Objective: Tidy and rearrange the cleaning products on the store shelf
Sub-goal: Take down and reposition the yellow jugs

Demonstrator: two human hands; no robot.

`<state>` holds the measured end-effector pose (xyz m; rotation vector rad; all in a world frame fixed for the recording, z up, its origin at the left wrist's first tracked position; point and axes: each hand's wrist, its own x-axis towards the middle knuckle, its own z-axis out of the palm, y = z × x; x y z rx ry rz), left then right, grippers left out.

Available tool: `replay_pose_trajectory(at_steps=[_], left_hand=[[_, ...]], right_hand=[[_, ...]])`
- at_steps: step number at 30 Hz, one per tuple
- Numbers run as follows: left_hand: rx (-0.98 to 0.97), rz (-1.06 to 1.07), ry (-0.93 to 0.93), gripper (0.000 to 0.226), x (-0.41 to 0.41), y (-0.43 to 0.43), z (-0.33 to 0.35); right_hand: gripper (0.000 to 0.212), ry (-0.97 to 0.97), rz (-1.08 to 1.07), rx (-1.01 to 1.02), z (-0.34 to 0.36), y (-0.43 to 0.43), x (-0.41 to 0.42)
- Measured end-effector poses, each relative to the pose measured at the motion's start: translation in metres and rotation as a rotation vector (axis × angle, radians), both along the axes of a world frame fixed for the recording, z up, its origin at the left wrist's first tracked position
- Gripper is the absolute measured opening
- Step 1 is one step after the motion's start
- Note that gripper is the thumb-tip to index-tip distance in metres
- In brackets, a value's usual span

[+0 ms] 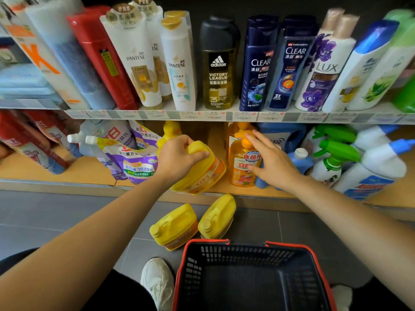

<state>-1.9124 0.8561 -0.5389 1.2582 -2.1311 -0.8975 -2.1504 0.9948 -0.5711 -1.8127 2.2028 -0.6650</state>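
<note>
Shelf [27,171]: the lower board carries pouches, spray bottles and the items listed below.
Basket [193,272]: stands on the floor in front of the shelf.
Floor jugs [174,227]: two yellow units lying side by side between basket and shelf.
Held jug [202,176]: yellow, tilted over the shelf's front edge.
Pump bottle [243,167]: orange, upright on the shelf, just right of the held jug.
Left hand [179,158]: fingers curled round the held jug's handle.
Right hand [271,158]: fingers straight and spread, touching the pump bottle; nothing gripped.
</note>
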Motion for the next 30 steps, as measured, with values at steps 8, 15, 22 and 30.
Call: replay_pose_trajectory(at_steps=[8, 15, 22, 30], left_hand=[[-0.089, -0.065, -0.176, 0.032, -0.047, -0.015, -0.020], [-0.302, -0.267, -0.480, 0.083, -0.035, -0.022, -0.025], [-0.592, -0.306, -0.532, 0.097, -0.001, -0.021, -0.040], [-0.847, -0.274, -0.652, 0.083, 0.004, -0.029, -0.040]], right_hand=[[0.094, -0.024, 0.019, -0.005, 0.000, 0.003, -0.003], [0.094, -0.044, 0.028, -0.012, 0.000, 0.002, -0.007], [0.097, -0.067, 0.024, -0.015, -0.005, 0.002, -0.004], [0.100, -0.009, 0.003, 0.001, -0.003, 0.002, 0.004]])
